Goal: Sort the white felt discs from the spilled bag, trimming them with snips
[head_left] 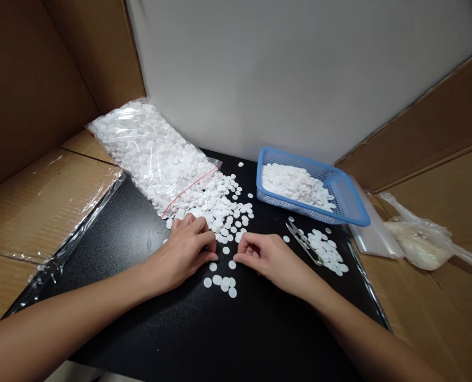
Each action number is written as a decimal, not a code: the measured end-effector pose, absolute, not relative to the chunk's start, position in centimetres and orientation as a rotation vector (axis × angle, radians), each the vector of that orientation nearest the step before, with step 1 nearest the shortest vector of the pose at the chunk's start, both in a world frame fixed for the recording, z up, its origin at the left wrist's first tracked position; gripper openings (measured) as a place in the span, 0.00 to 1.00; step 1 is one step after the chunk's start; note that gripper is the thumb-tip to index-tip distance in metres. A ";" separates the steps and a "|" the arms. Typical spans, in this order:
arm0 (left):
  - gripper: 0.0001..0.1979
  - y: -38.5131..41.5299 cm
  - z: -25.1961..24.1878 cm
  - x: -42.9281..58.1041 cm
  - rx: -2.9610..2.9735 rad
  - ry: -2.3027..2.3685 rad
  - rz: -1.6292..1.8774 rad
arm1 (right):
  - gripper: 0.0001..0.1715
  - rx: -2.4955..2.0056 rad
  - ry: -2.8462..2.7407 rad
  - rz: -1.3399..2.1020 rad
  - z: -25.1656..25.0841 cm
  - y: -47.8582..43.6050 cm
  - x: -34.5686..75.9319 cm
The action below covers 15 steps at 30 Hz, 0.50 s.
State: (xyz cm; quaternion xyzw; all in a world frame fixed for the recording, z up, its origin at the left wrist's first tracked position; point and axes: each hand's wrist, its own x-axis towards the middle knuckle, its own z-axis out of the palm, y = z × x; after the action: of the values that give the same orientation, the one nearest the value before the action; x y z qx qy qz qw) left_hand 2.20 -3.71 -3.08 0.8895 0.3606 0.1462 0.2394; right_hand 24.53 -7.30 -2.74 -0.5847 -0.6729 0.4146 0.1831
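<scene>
White round discs (220, 204) spill from the mouth of a clear zip bag (152, 151) onto the black table (172, 339). My left hand (190, 246) rests at the near edge of that spill, its fingers curled; whether anything is between them is hidden. To its right, my right hand (263, 257) is closed, thumb near the index fingertip, beside a single disc (232, 264). What it may hold is too small to tell. Nearer the table's front, several loose discs (225, 284) lie between and below my hands.
A blue basket (311, 209) partly filled with discs stands at the back right. Scissors (304, 244) lie beside another group of discs (327, 252). Clear plastic bags (375, 233) and a bag with pale contents (419, 241) are on cardboard at the right. Cardboard walls flank the table.
</scene>
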 end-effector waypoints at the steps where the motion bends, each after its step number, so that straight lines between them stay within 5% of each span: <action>1: 0.03 -3.5 -3.3 2.3 2.465 1.002 0.432 | 0.09 -1.622 -1.915 1.126 -2.9 -7.2 24.5; 15: 0.08 -2.2 -4.6 3.2 2.941 0.901 0.467 | 0.05 -1.357 -2.196 0.627 -4.6 -7.5 23.2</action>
State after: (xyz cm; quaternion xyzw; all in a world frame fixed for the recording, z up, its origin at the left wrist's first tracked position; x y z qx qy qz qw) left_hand 3.19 -2.16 -4.64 0.9452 0.2895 0.1500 0.0150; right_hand 23.22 -7.51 -4.57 -0.4957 -0.8026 0.2291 0.2402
